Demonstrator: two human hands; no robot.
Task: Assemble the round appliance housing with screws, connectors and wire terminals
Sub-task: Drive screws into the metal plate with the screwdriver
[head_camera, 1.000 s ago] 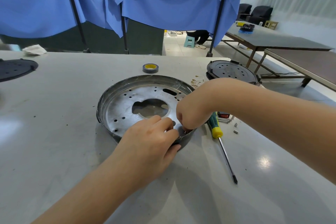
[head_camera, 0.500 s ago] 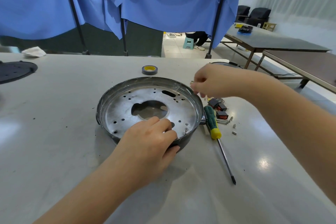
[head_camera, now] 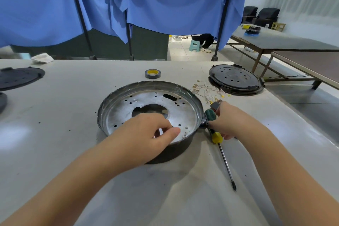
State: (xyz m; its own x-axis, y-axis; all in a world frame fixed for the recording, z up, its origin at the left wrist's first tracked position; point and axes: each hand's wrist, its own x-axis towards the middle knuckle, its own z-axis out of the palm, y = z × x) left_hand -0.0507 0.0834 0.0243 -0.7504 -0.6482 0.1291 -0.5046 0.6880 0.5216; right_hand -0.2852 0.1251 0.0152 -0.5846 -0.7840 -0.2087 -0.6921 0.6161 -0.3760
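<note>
Head view, left to right: two dark perforated discs sit on the grey table, one at the far left edge and one at the far right. Between them lie one roll of tape with a yellow core and one round housing, a shallow metal pan with a large centre opening and many small holes, resting open side up near the middle of the table. One white cloth lies at the back left.

One left hand reaches over the near rim of the housing, thumb and forefinger drawn together just above the pan floor; whether they pinch anything I cannot tell. One small screw lies inside the pan just right of that thumb. One screwdriver, green and yellow handled, lies beside the housing's right edge, its shaft pointing toward the viewer. One right hand rests over its handle with fingers curled down around it. A loose tangle of wire terminals lies behind that hand, with a small dark connector at the fingertips.

Half a second ago the right hand was raised above the housing's far right rim, over the terminals; it has since dropped to the screwdriver. The left hand has stayed at the near rim.
</note>
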